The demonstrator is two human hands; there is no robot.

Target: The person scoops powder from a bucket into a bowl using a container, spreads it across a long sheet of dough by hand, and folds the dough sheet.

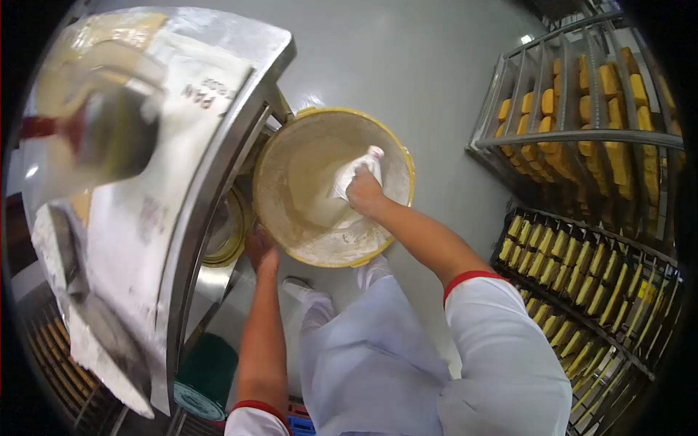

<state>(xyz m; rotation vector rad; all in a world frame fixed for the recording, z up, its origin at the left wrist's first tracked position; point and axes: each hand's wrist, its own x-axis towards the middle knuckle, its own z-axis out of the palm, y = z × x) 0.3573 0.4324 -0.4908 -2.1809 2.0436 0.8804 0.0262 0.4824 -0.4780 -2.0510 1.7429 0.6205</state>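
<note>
A large round yellow-rimmed bin stands on the floor in front of me, its inside coated with pale flour-like powder. My right hand reaches into it, closed round a white scoop-like container with a narrow, pinkish end pointing up. How much powder the container holds is hidden. Beside the bin's near left rim is my left hand, fingers loosely extended and holding nothing that I can see. Whether it touches the bin's side I cannot tell.
A metal-edged table on the left bears white printed sacks and a blurred clear container. Racks of yellow-brown loaves and trays of yellow pieces stand right. A green bin sits below the table.
</note>
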